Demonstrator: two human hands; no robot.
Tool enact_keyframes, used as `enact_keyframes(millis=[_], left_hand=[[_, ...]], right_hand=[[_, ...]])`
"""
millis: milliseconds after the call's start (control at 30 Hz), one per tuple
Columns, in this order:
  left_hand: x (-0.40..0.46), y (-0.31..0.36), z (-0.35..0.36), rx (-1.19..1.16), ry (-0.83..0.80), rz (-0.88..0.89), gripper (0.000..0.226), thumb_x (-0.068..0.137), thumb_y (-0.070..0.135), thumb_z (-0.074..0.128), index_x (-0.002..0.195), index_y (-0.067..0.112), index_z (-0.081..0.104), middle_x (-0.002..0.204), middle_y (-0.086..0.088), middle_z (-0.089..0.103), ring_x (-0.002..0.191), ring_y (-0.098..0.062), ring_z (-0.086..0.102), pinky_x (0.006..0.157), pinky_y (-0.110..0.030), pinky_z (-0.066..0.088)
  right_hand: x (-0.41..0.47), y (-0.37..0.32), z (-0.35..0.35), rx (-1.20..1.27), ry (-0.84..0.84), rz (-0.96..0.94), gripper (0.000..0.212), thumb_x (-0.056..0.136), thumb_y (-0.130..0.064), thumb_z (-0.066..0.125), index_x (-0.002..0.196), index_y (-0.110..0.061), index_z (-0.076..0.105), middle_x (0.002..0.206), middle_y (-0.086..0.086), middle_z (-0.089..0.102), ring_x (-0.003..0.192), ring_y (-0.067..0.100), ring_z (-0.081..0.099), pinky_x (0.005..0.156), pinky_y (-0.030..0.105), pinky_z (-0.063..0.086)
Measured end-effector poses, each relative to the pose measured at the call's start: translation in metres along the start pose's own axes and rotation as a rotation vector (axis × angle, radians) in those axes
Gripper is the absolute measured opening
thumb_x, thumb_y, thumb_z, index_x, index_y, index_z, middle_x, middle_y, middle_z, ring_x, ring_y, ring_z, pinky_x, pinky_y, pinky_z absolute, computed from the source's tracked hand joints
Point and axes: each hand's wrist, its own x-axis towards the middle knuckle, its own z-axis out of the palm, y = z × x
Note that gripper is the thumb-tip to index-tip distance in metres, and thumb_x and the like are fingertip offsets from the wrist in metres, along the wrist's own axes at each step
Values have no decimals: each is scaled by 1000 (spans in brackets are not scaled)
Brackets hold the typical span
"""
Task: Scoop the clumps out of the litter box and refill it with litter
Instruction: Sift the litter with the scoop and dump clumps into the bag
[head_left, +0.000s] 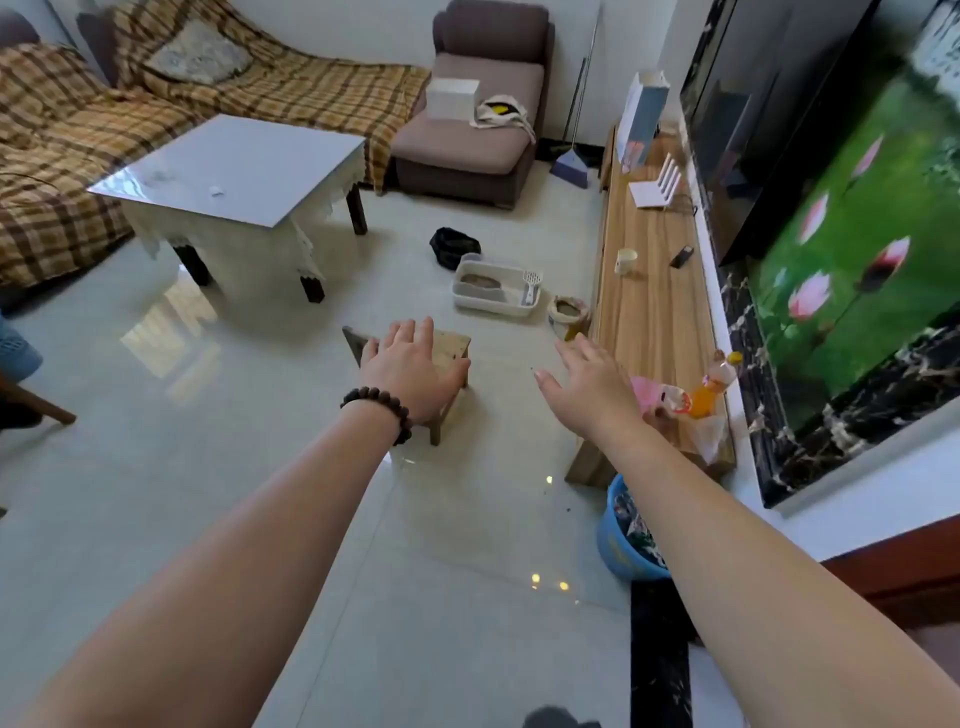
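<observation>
Both hands reach forward with fingers spread and hold nothing: the left hand (a dark bead bracelet on its wrist) hangs over a small wooden stool, the right hand beside it. Beyond the stool, the white litter box sits on the tiled floor, its long axis running left to right. A white scoop stands at its right end, handle down. An open litter bag stands just right of the box, and a black bag lies just behind it.
</observation>
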Motion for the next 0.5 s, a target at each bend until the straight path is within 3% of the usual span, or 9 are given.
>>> enact_keyframes(millis=[233,500], left_hand=[[50,-15,26,26,-52,3,79,90,61,37,151,17,16,157,-6,22,145,-23,17,118,-45,14],[183,-1,53,24,-90,-12,77,91,60,35,151,16,15,158,-5,18,146,-22,12,118,-46,10]], right_hand=[[43,10,20,-27,-45,50,63,95,-51,33,149,-20,24,158,6,15,146,22,10,118,41,12],[171,53,22,-12,-19,61,62,94,-50,36,148,-20,27,158,6,18,146,22,11,118,41,13]])
